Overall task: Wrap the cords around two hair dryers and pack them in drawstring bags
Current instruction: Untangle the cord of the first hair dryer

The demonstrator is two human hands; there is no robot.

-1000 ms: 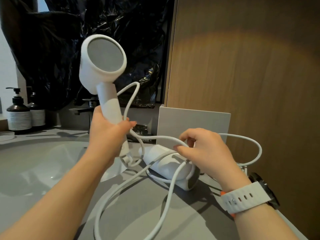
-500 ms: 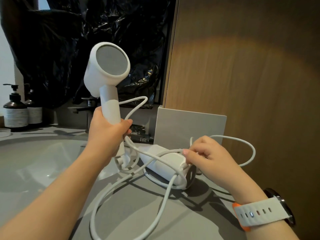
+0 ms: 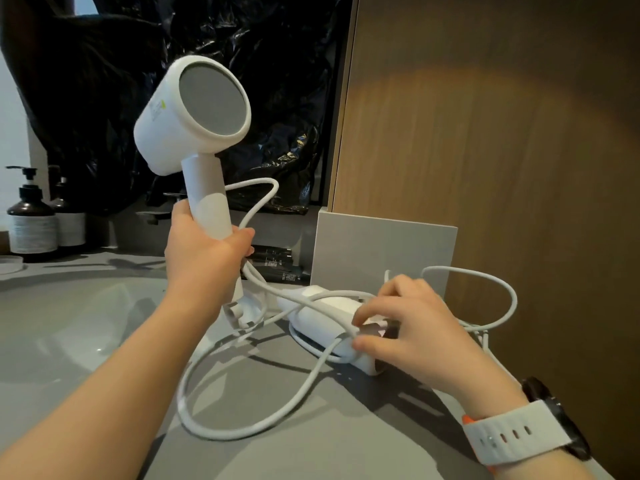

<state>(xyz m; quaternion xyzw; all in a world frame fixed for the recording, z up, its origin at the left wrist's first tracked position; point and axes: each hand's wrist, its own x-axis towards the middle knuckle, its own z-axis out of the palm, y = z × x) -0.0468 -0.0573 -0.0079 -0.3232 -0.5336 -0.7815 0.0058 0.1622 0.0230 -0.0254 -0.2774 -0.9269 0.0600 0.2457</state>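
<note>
Cord (image 3: pixel 228 438) is what our right hand (image 3: pixel 412 327) has dropped to pinch, atop the second dryer (image 3: pixel 322 315) lying on the counter (image 3: pixel 346 445), while our left hand (image 3: pixel 204 258) grips the raised dryer (image 3: pixel 194 116) by its handle; wrapping looks barely begun, the wood panel (image 3: pixel 502 168) crowds the right, and room opens over the sink (image 3: pixel 69 323).

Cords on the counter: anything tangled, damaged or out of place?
Yes. The cords lie loose and crossed: one drapes over the hair dryer lying on the counter, mixed with that dryer's own cord loops. No damage or spill shows.
</note>
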